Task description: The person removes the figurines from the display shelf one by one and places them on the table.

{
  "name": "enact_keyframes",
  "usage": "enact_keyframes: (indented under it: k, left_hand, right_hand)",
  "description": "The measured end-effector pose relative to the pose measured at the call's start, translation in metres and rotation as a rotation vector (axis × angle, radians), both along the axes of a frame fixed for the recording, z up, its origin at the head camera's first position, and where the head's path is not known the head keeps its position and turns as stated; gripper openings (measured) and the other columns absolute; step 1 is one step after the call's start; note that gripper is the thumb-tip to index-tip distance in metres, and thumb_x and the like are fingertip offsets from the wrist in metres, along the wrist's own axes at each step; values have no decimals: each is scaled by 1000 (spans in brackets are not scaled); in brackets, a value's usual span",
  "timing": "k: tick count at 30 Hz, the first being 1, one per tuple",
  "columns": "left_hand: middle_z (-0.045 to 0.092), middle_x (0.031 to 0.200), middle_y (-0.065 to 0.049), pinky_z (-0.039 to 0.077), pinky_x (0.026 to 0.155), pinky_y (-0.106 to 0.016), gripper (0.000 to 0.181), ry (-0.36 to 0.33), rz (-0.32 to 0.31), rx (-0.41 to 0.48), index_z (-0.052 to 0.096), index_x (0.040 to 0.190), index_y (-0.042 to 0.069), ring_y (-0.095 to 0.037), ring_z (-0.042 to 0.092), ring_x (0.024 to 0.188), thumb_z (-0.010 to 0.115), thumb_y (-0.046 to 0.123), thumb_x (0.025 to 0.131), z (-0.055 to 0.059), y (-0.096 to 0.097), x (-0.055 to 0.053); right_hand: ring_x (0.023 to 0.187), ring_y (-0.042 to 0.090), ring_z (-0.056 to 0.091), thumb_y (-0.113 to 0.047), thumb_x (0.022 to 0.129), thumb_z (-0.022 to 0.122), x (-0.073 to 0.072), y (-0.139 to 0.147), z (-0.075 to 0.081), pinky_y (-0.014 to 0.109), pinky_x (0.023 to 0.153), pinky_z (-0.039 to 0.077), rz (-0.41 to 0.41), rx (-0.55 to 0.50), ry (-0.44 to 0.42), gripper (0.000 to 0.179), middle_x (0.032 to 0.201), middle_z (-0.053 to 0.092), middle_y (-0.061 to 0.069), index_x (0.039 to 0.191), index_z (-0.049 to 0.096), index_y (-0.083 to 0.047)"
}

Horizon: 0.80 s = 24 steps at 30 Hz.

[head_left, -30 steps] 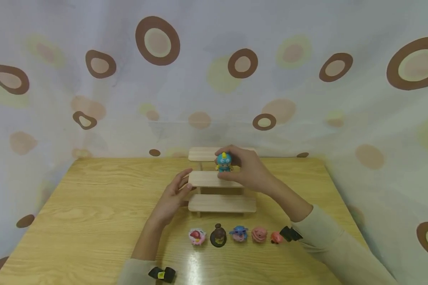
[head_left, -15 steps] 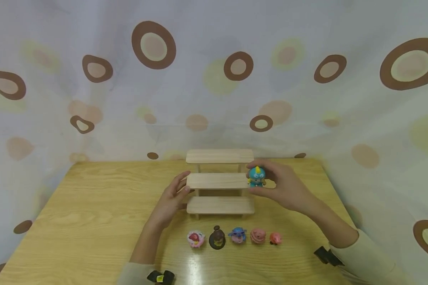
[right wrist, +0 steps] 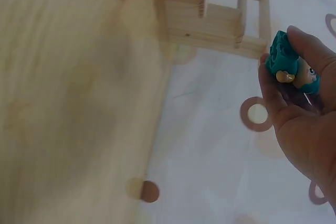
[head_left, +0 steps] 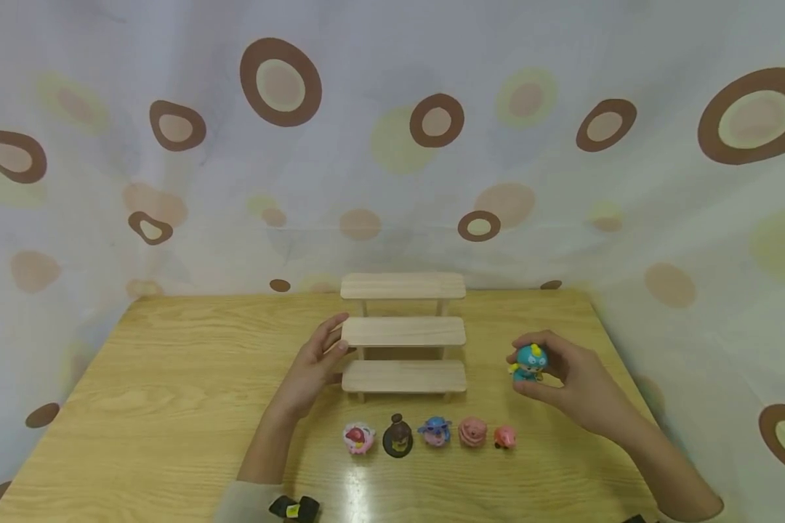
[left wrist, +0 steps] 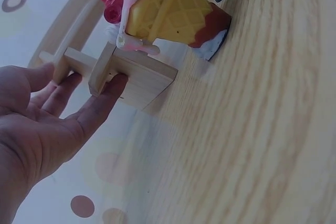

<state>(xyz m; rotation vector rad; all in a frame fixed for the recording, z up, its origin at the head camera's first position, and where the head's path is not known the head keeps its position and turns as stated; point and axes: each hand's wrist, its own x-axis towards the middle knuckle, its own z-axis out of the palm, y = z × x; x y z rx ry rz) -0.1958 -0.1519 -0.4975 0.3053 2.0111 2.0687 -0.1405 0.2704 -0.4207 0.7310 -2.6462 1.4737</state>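
Observation:
My right hand (head_left: 578, 381) pinches a small turquoise figurine (head_left: 530, 361) with a yellow crest between thumb and fingers, held above the table right of the rack. In the right wrist view the underside of the figurine (right wrist: 282, 52) faces outward. My left hand (head_left: 310, 370) holds the left end of a three-tier wooden display rack (head_left: 403, 332). From the left wrist view, thumb and fingertips (left wrist: 116, 83) touch the ends of the rack's boards. All three tiers are bare.
In front of the rack stands a row of toys: an ice-cream-cone figure (head_left: 358, 439), a brown one on a dark base (head_left: 398, 436), a blue one (head_left: 435, 431), a pink one (head_left: 473, 431) and a small red-pink one (head_left: 505, 437). A patterned curtain (head_left: 366, 181) hangs behind the table.
My right hand has carried the turquoise figurine from over the rack's middle tier to the right and toward me, clear of the rack. The left hand stays at the rack's left end.

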Motion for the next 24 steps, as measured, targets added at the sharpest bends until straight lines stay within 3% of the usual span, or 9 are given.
enact_keyframes:
  k: [10,17,24]
  left_hand:
    - [40,165,-12,48,104,-68,53,1,9,-16,32,164,28,-41,46,146,51,26,114,2,0,1]
    - [41,165,-13,50,103,-67,53,10,12,2,32,164,26,-42,46,146,50,23,114,5,1,0]
    - [41,165,-12,51,103,-65,55,-3,10,-2,31,165,24,-42,46,146,50,24,114,0,2,0]
  right_hand:
    - [105,12,72,0,85,87,15,22,-39,16,95,54,59,43,10,45,111,71,13,122,63,-7]
    - [108,9,69,-7,85,88,19,28,-60,13,97,51,108,80,-31,41,111,72,7,117,62,-13]
    - [111,8,67,-10,86,88,23,27,-77,16,95,53,138,156,-32,39,111,71,-2,115,63,-17]
